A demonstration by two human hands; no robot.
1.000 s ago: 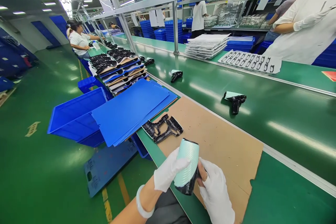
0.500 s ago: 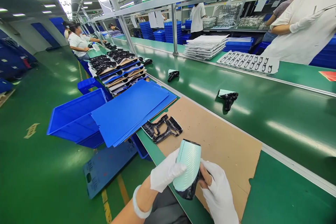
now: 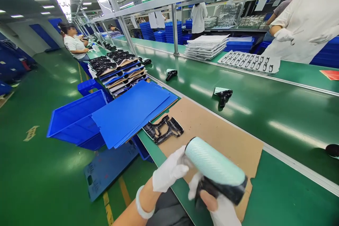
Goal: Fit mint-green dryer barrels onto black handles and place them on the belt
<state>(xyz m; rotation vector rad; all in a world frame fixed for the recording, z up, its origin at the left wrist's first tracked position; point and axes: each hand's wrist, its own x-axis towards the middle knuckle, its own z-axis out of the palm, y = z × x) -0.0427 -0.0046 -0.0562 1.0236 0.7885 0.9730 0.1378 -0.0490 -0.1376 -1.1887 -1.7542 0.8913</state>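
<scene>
My right hand (image 3: 221, 206), in a white glove with bare skin showing at the thumb, grips the black handle of a pistol-shaped housing (image 3: 215, 162). Its barrel is mint green with fine wavy texture and black at the right end; the handle is blurred. At the barrel's left end is my gloved left hand (image 3: 171, 171), thumb and fingers apart; whether the fingertips touch the rim I cannot tell. Two black half shells (image 3: 164, 129) lie inner side up at the cardboard's (image 3: 206, 123) far left edge, beyond my left hand.
Similar housings (image 3: 223, 96) lie on the green conveyor belt (image 3: 196, 84). Blue sheets (image 3: 132, 109) overhang the bench beside a blue bin (image 3: 76, 116). Stacked layers of black parts (image 3: 113, 60) stand farther along. Across the belt is a person in white (image 3: 304, 21); another person (image 3: 75, 44) works at far left.
The held housing has swung from upright to lying slantwise, moving right with my right hand. My left hand has come off the barrel's side. Housings on the belt have shifted left.
</scene>
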